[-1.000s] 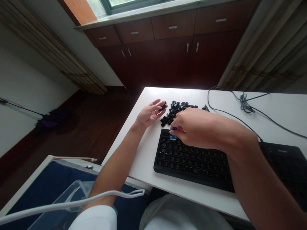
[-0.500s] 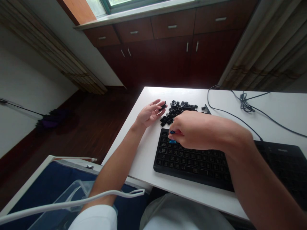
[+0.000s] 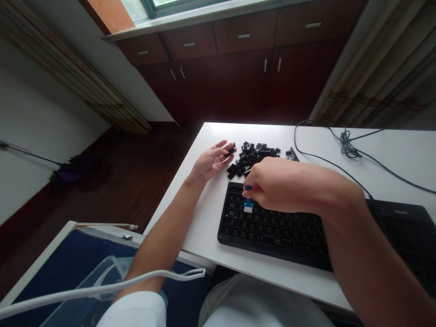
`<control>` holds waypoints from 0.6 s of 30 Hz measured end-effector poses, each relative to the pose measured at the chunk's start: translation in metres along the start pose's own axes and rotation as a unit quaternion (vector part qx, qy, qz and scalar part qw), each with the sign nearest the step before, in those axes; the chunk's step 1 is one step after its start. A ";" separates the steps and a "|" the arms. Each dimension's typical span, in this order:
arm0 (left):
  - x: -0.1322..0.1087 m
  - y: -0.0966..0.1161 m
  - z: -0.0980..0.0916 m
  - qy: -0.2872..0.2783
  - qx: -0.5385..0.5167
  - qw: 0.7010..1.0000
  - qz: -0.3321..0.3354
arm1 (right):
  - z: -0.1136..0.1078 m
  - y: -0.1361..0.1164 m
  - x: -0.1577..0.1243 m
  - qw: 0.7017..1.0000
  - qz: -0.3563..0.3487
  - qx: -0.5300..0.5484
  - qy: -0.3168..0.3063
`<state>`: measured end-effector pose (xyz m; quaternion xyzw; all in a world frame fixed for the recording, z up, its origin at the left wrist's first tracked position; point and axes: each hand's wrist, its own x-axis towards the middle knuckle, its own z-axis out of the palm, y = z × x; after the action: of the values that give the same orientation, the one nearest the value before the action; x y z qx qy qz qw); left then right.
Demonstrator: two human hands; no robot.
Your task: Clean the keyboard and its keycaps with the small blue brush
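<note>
A black keyboard (image 3: 272, 227) with its keycaps off lies on the white table. Over its left half my right hand (image 3: 272, 184) grips a small blue brush (image 3: 248, 204), whose pale bristle end points down at the key rows. My left hand (image 3: 214, 162), palm up beyond the keyboard's left corner, pinches a black keycap (image 3: 230, 151) between thumb and fingers. Right of that hand, behind the keyboard, is a loose heap of black keycaps (image 3: 251, 154), partly hidden by my right hand.
A black cable (image 3: 349, 144) runs from the keyboard across the white table (image 3: 184, 218), with a bundled part at the back right. Left of the table stands a blue-lined holder (image 3: 61, 259) with a clear plastic item and a white tube (image 3: 136, 278). Dark red cabinets (image 3: 238, 86) line the wall behind.
My right hand has shifted slightly right, and the brush has moved down and towards me, its pale end now showing. My left hand stays almost still with the keycap.
</note>
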<state>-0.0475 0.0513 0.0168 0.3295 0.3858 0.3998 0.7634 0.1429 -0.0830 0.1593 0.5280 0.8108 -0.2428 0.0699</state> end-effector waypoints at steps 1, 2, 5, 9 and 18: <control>0.000 0.000 0.000 -0.001 -0.001 1.000 0.001 | 0.000 0.000 0.000 1.000 -0.003 -0.002 0.007; 0.000 0.000 -0.001 -0.003 -0.001 1.000 0.001 | 0.000 0.000 -0.001 1.000 -0.005 -0.005 0.011; 0.001 -0.001 -0.002 -0.006 -0.002 1.000 0.002 | 0.000 0.001 0.000 1.000 -0.004 -0.012 0.009; 0.001 -0.001 -0.001 -0.007 0.000 1.000 0.001 | 0.004 0.002 0.003 1.000 -0.003 -0.009 0.012; 0.000 0.000 -0.001 -0.012 0.000 1.000 0.003 | 0.004 0.003 0.003 0.999 -0.045 0.011 -0.016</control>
<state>-0.0480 0.0514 0.0164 0.3350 0.3757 0.3983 0.7668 0.1439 -0.0818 0.1534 0.4879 0.8298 -0.2627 0.0658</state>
